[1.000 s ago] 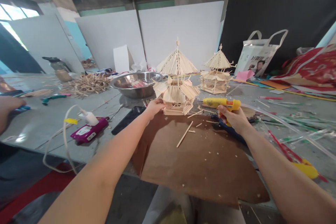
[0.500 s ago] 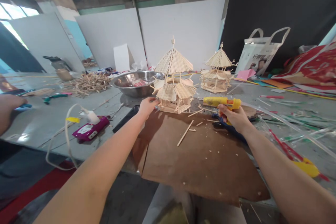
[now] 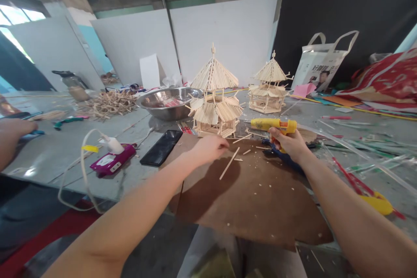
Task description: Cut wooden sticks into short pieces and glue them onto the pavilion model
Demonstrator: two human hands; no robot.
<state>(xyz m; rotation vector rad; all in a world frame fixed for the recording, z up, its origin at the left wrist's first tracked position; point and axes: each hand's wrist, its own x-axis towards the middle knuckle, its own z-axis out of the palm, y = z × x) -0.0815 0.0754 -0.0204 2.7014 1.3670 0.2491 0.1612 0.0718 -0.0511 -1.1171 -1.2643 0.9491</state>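
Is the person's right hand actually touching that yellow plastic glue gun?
Touching. The head view shows it plainly: the right hand is wrapped around the handle of the yellow plastic glue gun, below its barrel.

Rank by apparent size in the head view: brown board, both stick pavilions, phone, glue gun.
Brown board
Nearer stick pavilion
Farther stick pavilion
Phone and glue gun: look alike, so unranked; right hand partly covers the latter.

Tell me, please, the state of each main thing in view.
Yellow plastic glue gun: held in right grip
Larger pale wooden pavilion: upright
Smaller pale wooden pavilion: upright
Round silver metal bowl: upright, uncovered
Black rectangular phone: lying flat, screen dark
Purple plastic power strip: white plug inserted
White two-handled bag: handles raised
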